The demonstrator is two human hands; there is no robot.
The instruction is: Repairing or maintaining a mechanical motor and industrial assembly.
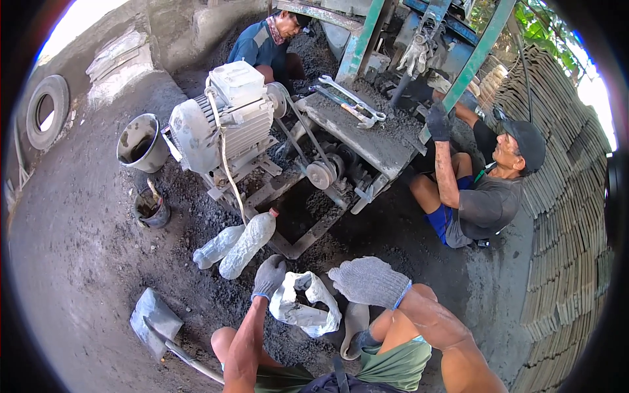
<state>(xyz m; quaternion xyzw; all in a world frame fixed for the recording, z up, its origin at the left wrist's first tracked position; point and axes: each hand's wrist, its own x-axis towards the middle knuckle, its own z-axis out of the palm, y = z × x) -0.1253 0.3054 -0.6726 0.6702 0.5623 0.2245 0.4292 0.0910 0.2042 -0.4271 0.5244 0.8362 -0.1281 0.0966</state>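
Observation:
My left hand (269,277), in a grey knit glove, is closed at the upper left edge of a white, crumpled, cut-open container (288,305) that has a dark opening. The container sits low between my knees. My right hand (371,281), gloved the same way, hovers to the right of it, back of the hand up, with fingers stretched out toward the left. Its palm side is hidden. Just beyond my left hand, two dusty plastic bottles (249,243) lie on the dark grit, one with a red cap.
Ahead stands a belt-driven motor (226,121) on a metal frame, with wrenches (350,101) on its plate. One co-worker (491,196) sits at the right, another (262,46) crouches behind. Buckets (144,144), a shovel (157,324) and stacked tiles (563,262) surround the area.

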